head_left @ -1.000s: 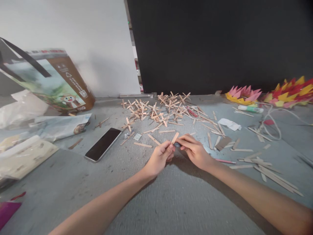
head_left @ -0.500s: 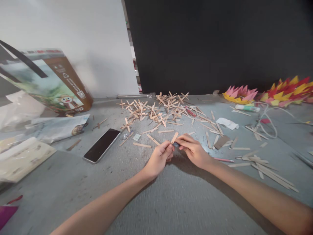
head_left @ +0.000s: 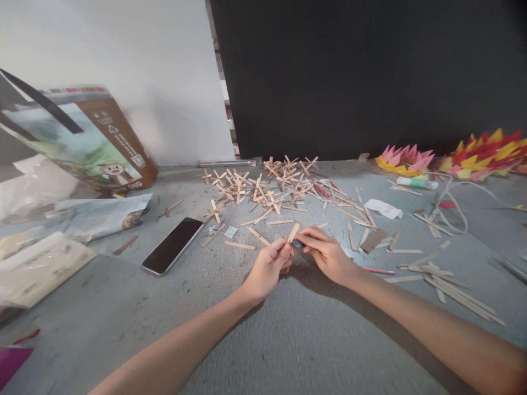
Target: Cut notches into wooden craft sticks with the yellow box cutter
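The person's left hand (head_left: 267, 266) and right hand (head_left: 329, 255) are bare, and so are the left forearm (head_left: 185, 340) and right forearm (head_left: 432, 323), uncovered all the way from the wrists to the lower edge of the view. Both arms are slender and smooth, widening toward the elbows. The fingers are slim, and the left thumbnail (head_left: 287, 248) is short and plain. Finer marks on the hands are too small to tell

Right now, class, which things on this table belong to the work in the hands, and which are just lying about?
In use: wooden craft stick, pinched by the left hand; small dark object, pinched by the right hand; pile of crossed sticks.
Lying about: phone; printed bag; paper flowers; glue stick; white cable.
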A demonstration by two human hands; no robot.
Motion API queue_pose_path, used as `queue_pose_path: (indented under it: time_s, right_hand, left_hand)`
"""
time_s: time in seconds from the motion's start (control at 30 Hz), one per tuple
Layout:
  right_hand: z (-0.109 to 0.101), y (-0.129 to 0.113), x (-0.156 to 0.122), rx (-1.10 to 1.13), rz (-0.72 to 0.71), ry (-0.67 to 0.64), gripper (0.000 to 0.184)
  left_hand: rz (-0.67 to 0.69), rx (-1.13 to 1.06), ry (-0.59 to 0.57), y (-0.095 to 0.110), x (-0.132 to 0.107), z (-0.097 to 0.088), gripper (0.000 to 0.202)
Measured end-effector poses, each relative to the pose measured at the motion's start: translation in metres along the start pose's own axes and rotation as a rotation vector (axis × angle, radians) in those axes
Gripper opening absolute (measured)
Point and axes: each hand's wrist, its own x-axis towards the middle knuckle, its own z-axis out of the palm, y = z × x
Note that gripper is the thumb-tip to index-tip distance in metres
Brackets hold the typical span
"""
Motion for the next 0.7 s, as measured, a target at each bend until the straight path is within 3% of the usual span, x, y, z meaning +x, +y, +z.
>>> queue_pose_path:
  time_s: [0.7]
  right_hand:
    - [0.0008,0.0023,-0.0005,0.03,-0.005,-0.016,0.046]
  left_hand:
    - [-0.007,0.016,-0.042,0.0026,-0.0014,0.0006,0.044]
